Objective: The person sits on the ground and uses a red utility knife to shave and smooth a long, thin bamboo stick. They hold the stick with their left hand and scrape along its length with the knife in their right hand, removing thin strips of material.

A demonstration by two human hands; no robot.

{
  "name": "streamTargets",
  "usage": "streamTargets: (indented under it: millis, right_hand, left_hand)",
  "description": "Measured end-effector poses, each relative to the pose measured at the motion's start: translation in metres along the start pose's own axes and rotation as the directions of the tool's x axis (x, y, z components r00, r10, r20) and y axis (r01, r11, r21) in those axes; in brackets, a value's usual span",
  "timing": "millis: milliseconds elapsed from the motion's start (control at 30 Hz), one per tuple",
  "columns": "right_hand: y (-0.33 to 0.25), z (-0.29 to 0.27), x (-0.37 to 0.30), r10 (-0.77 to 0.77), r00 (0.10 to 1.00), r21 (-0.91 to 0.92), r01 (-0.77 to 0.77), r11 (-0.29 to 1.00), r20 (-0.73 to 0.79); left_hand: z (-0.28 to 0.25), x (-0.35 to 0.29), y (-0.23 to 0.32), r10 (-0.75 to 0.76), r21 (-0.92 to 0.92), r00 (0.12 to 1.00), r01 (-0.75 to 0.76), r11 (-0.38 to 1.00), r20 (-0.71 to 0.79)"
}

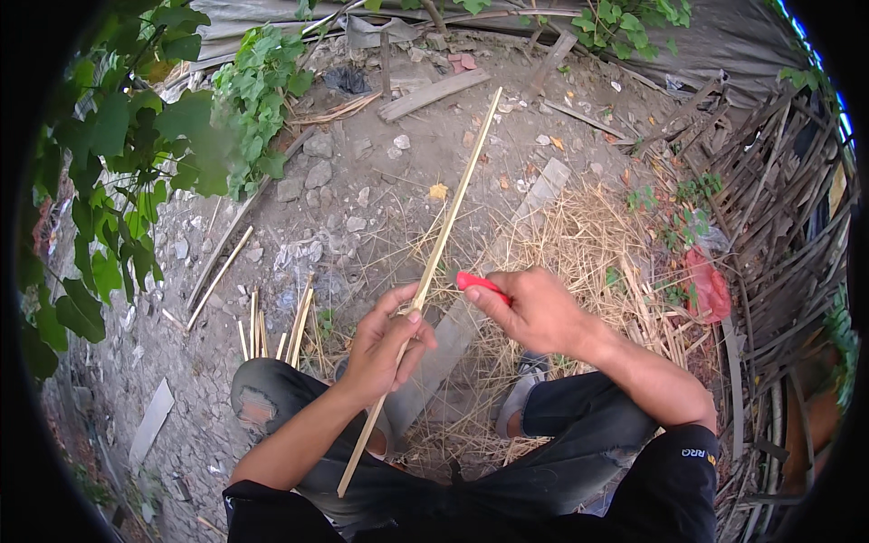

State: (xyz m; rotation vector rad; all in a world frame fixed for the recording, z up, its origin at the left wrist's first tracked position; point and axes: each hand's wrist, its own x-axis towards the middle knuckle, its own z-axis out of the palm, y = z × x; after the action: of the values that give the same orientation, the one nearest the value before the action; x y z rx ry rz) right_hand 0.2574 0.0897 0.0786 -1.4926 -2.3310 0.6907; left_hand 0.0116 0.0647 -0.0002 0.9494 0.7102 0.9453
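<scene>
A long, thin pale bamboo strip (460, 190) runs slantwise across the middle, its far end up and to the right. My left hand (385, 348) is closed round its lower part, the thumb pressed on top. The strip's near end hangs over my left leg. To the right, my right hand (548, 312) grips what looks like a red-handled cutter knife (482, 286). The red end points left toward the strip, a small gap away. No blade can be made out. Several cut strips (303, 321) stand beside my left knee.
A grey board (448, 344) lies slantwise between my feet. Pale shavings (588, 244) cover the ground on the right. Stones (317, 172) and an old plank (434, 95) lie farther off. Leafy vines (109, 136) hang at left; a stick fence (769, 226) stands at right.
</scene>
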Motion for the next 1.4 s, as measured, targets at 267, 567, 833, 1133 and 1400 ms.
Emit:
streamTargets:
  millis: [267, 567, 833, 1133, 1400]
  right_hand:
    - [-0.002, 0.034, 0.005, 0.021, 0.997, -0.066, -0.016, 0.998, 0.078]
    - [0.069, 0.016, 0.046, 0.263, 0.941, -0.108, -0.29, 0.951, -0.214]
    - [0.28, -0.087, -0.034, 0.59, 0.484, 0.107, -0.708, 0.698, -0.647]
    - [0.107, -0.038, -0.002, 0.257, 0.918, 0.01, -0.267, 0.964, -0.302]
    - [0.002, 0.019, 0.005, 0.055, 0.99, -0.003, -0.055, 0.999, 0.128]
  left_hand:
    - [0.006, -0.005, -0.002, -0.213, -0.233, 0.977, 0.213, 0.949, 0.023]
    - [-0.001, -0.019, -0.009, -0.335, -0.229, 0.933, 0.358, 0.905, 0.133]
    - [-0.011, -0.041, -0.027, -0.308, 0.062, 0.789, 0.326, 0.943, 0.532]
    - [-0.005, -0.005, -0.002, -0.297, -0.406, 0.931, 0.359, 0.84, 0.21]
    - [0.005, 0.016, -0.007, -0.268, -0.458, 0.937, 0.345, 0.819, 0.225]
